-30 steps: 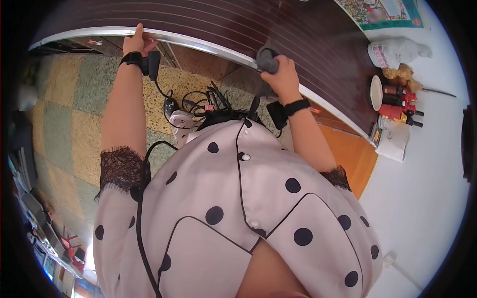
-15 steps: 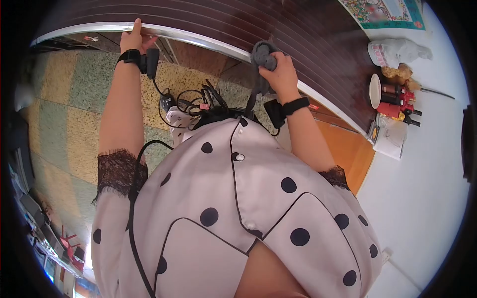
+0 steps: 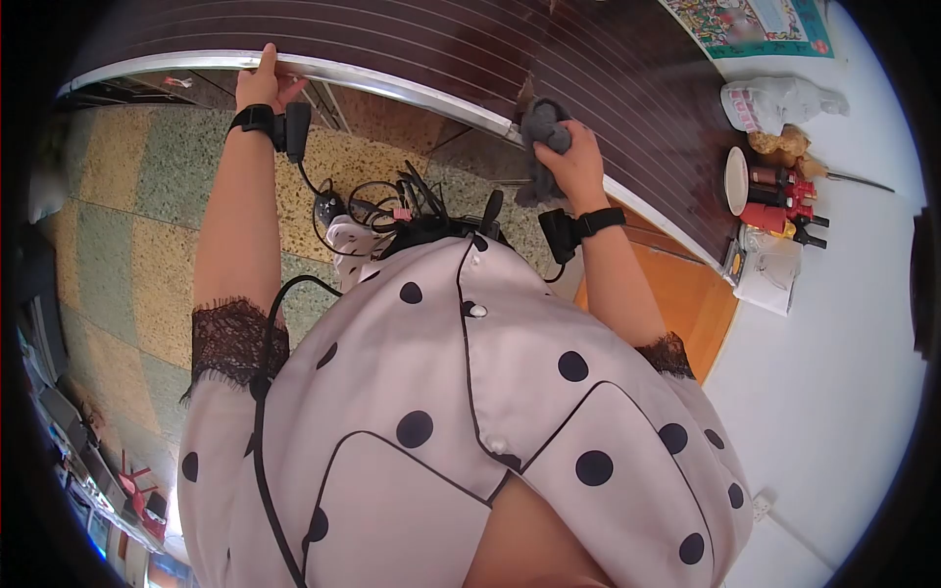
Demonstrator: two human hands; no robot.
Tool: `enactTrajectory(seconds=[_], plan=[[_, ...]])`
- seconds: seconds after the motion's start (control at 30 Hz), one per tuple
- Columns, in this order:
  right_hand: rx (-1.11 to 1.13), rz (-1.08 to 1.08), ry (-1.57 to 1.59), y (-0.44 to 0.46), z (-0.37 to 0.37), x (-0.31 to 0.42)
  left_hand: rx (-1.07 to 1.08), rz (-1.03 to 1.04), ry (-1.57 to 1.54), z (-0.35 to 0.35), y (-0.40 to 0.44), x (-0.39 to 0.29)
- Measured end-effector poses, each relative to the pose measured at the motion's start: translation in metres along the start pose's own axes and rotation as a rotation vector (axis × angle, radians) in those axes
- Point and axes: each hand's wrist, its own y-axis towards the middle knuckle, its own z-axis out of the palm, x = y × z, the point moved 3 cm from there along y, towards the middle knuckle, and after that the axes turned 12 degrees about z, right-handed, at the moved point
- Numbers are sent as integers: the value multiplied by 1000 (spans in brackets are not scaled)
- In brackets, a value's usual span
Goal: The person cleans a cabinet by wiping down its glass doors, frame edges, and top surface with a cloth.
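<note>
My right hand [image 3: 576, 167] is closed around a bunched grey cloth [image 3: 546, 127], which lies over the metal-trimmed front edge of the dark brown striped table [image 3: 412, 44]. Part of the cloth hangs below the edge. At the left, my left hand [image 3: 260, 88] grips the silver table edge [image 3: 343, 72]; one digit lies on top and the others reach underneath. Each wrist wears a black strap with a small black device.
Against the white wall at the right stand a plastic bag [image 3: 779, 103], a round pale lid [image 3: 736, 181] and several red-capped bottles [image 3: 774, 196]. A colourful poster [image 3: 750, 27] lies at the back. Black cables [image 3: 392, 206] hang before my body, above the checkered floor [image 3: 162, 245].
My right hand and the grey cloth have shifted a little to the right and toward me along the table edge. My left hand stays at about the same place.
</note>
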Motion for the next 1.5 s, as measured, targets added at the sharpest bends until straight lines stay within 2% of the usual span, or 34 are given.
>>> enactTrajectory(seconds=[0.07, 0.13, 0.37, 0.57, 0.67, 0.73, 0.83, 1.0, 1.1, 1.23, 1.3, 1.37, 1.4, 1.47, 1.5], plan=[[-7, -44, 6, 4, 3, 9, 9, -4, -7, -3, 6, 3], [74, 23, 0, 7, 3, 28, 2, -16, 21, -7, 11, 7], [128, 112, -102, 18, 4, 33, 2, -55, 66, -6, 8, 3], [109, 128, -57, 20, -11, -11, -32, -47, 58, -9, 10, 2], [43, 39, -22, 18, 2, 9, -5, -50, 73, -5, 0, -5], [30, 60, -14, 14, 8, 33, -73, -36, 62, 2, -5, -11], [19, 107, 21, 6, 10, 38, -28, -85, 65, -11, 11, 3], [-84, 148, 63, -8, -17, -20, 41, -59, 53, -21, 17, 7], [-120, 330, 104, -10, -39, -116, 15, -77, 110, -26, 23, 9], [-336, 557, 97, -33, -90, -227, 78, -55, 133, -42, 43, 22], [-348, 644, 143, -39, -112, -242, -9, -55, 181, -28, 28, 8], [-355, 739, 198, -47, -121, -243, 60, -41, 216, -33, 33, 10], [-383, 715, 182, -48, -113, -227, 134, -94, 232, -45, 51, 20], [-490, 666, 74, -49, -86, -191, 99, -143, 334, -50, 58, 25], [-471, 595, 24, -52, -77, -160, 193, -170, 408, -53, 61, 26]])
